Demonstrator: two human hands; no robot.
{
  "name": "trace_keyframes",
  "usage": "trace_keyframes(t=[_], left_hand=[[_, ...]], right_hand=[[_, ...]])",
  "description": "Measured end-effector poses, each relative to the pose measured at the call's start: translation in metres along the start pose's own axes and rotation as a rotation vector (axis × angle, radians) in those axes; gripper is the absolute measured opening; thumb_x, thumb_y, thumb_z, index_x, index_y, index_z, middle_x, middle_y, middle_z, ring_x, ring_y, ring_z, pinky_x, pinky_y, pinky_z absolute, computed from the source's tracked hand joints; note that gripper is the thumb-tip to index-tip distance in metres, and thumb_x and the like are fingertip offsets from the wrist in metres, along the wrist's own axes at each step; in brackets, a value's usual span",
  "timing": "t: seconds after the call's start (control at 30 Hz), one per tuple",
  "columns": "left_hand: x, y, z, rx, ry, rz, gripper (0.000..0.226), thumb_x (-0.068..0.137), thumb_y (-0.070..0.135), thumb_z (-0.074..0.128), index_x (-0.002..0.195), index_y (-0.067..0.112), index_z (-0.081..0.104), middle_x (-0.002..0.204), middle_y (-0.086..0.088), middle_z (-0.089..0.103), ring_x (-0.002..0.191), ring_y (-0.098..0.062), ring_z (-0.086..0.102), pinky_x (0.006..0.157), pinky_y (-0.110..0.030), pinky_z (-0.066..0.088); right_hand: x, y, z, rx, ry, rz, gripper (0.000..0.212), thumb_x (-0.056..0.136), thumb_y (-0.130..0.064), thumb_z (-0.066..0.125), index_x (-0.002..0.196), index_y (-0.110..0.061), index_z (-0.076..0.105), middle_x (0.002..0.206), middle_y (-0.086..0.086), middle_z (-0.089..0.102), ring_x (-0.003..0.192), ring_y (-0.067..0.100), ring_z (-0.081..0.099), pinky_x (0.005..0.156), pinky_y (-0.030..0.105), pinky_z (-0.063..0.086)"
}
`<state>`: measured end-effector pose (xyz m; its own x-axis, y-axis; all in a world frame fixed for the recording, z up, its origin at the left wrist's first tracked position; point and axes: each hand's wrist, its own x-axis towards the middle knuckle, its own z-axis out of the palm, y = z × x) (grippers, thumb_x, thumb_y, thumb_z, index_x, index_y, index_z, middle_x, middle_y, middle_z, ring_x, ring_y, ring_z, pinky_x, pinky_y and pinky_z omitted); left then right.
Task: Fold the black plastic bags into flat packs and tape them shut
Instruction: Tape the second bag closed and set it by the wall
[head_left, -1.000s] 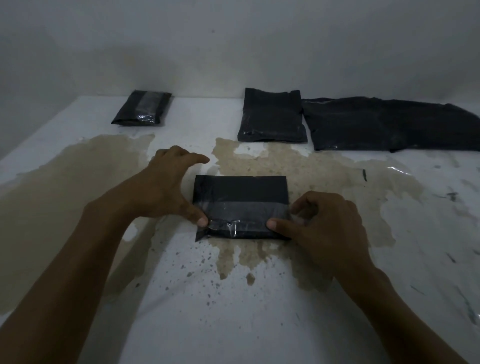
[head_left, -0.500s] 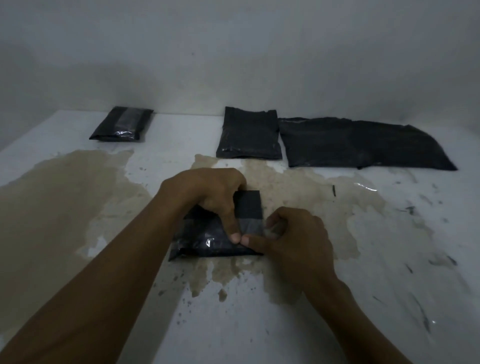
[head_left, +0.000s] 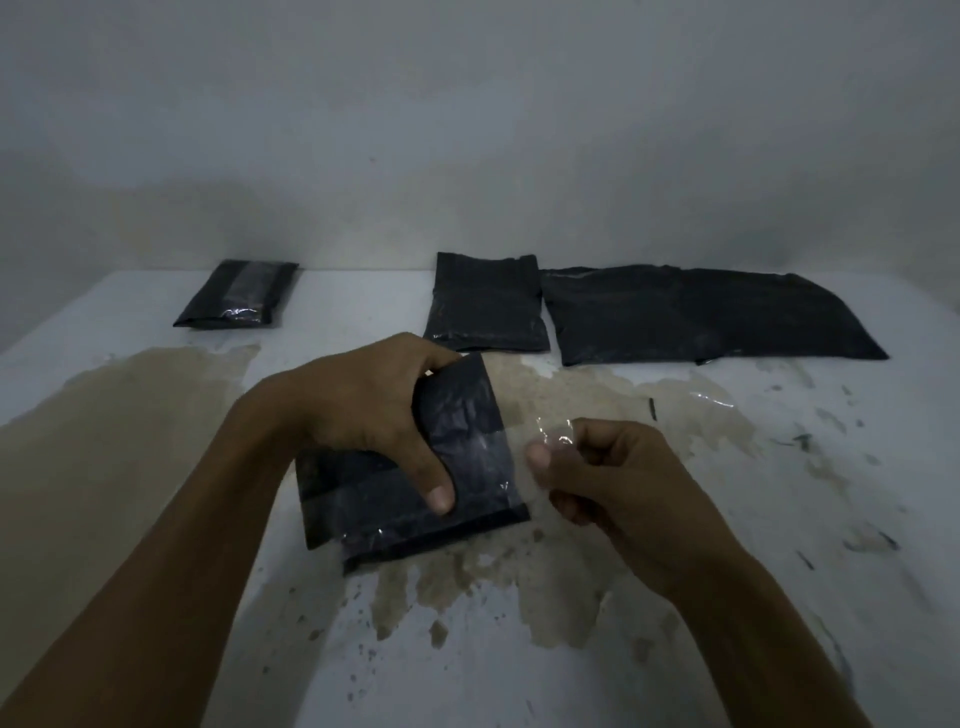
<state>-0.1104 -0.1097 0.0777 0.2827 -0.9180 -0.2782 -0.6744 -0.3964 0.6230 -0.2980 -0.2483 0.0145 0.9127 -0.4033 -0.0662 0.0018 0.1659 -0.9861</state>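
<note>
Left hand (head_left: 363, 410) fingers clamp tilted folded pack (head_left: 415, 478); right hand (head_left: 597, 467) fingers pinch clear tape (head_left: 558, 436).

Two bare forearms are seen, with nothing worn on them: no sleeve, watch or ring is shown. The left hand (head_left: 358, 415) and the right hand (head_left: 618, 478) are ungloved. Short, plain nails are seen on both thumbs.
</note>
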Motion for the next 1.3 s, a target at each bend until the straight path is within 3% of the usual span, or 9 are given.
trace_keyframes(t=[0.1,0.3,0.37,0.47,0.53,0.77,0.9,1.17,1.3], left_hand=[[0.0,0.0,0.002,0.104,0.071,0.001,0.109,0.021,0.081,0.077,0.118,0.037,0.053,0.115,0.008,0.065,0.104,-0.016,0.065,0.089,-0.043,0.055],[-0.007,0.012,0.008,-0.018,0.111,0.094,0.097,0.023,0.083,0.074,0.108,0.041,0.054,0.113,0.005,0.068,0.104,-0.019,0.066,0.088,-0.047,0.054],[-0.01,0.022,0.009,-0.042,0.117,0.142,0.086,0.024,0.073,0.082,0.099,0.042,0.055,0.108,0.002,0.07,0.1,-0.021,0.068,0.086,-0.047,0.055],[-0.013,0.03,0.011,-0.214,0.082,0.271,0.063,0.039,0.021,0.097,0.09,0.033,0.062,0.1,-0.004,0.074,0.093,-0.021,0.072,0.078,-0.038,0.059],[-0.015,0.031,0.012,-0.315,0.057,0.312,0.058,0.042,0.004,0.092,0.084,0.034,0.067,0.096,0.001,0.076,0.09,-0.017,0.073,0.073,-0.026,0.058],[-0.016,0.04,0.017,-0.439,0.133,0.383,0.059,0.04,-0.007,0.088,0.076,0.036,0.068,0.085,0.009,0.074,0.084,-0.011,0.072,0.068,-0.02,0.056],[-0.016,0.04,0.018,-0.459,0.148,0.398,0.057,0.039,-0.006,0.09,0.079,0.029,0.068,0.087,0.0,0.075,0.086,-0.02,0.073,0.07,-0.025,0.057],[-0.02,0.041,0.021,-0.444,0.126,0.378,0.063,0.041,-0.006,0.092,0.096,0.003,0.064,0.103,-0.012,0.073,0.096,-0.029,0.071,0.077,-0.037,0.058],[-0.023,0.036,0.021,-0.475,0.149,0.354,0.078,0.035,0.002,0.092,0.106,0.005,0.058,0.092,-0.016,0.071,0.086,-0.031,0.071,0.071,-0.043,0.058]], right_hand=[[0.0,-0.002,-0.002,0.243,-0.123,0.11,0.024,0.067,-0.027,0.083,0.074,-0.008,0.07,0.067,0.006,0.063,0.055,0.014,0.051,0.052,0.022,0.042],[0.003,0.005,0.005,0.453,-0.258,0.257,0.04,0.049,-0.033,0.095,0.073,-0.009,0.072,0.071,0.011,0.054,0.066,0.02,0.041,0.065,0.029,0.034],[0.002,0.006,0.009,0.485,-0.268,0.304,0.045,0.042,-0.032,0.096,0.074,-0.009,0.075,0.072,0.01,0.057,0.068,0.021,0.039,0.06,0.027,0.041],[-0.003,0.004,0.013,0.593,-0.283,0.38,0.051,0.034,-0.022,0.098,0.075,-0.004,0.075,0.071,0.01,0.064,0.063,0.018,0.046,0.048,0.022,0.046],[-0.006,0.003,0.015,0.676,-0.273,0.435,0.052,0.029,-0.014,0.098,0.072,-0.002,0.073,0.069,0.011,0.064,0.056,0.017,0.047,0.042,0.019,0.043],[-0.008,0.016,0.026,0.657,-0.308,0.547,0.057,0.024,-0.027,0.1,0.071,-0.008,0.074,0.063,0.009,0.062,0.045,0.016,0.047,0.047,0.022,0.036],[-0.006,0.025,0.031,0.674,-0.415,0.566,0.058,0.041,-0.04,0.096,0.084,-0.009,0.072,0.071,0.008,0.063,0.05,0.015,0.047,0.051,0.024,0.035],[-0.01,0.018,0.028,0.681,-0.528,0.578,0.056,0.039,-0.04,0.097,0.083,-0.011,0.077,0.075,0.007,0.065,0.056,0.014,0.049,0.059,0.025,0.034],[-0.011,0.018,0.029,0.678,-0.515,0.581,0.053,0.034,-0.03,0.099,0.078,-0.011,0.076,0.071,0.004,0.064,0.054,0.012,0.044,0.056,0.023,0.031]])
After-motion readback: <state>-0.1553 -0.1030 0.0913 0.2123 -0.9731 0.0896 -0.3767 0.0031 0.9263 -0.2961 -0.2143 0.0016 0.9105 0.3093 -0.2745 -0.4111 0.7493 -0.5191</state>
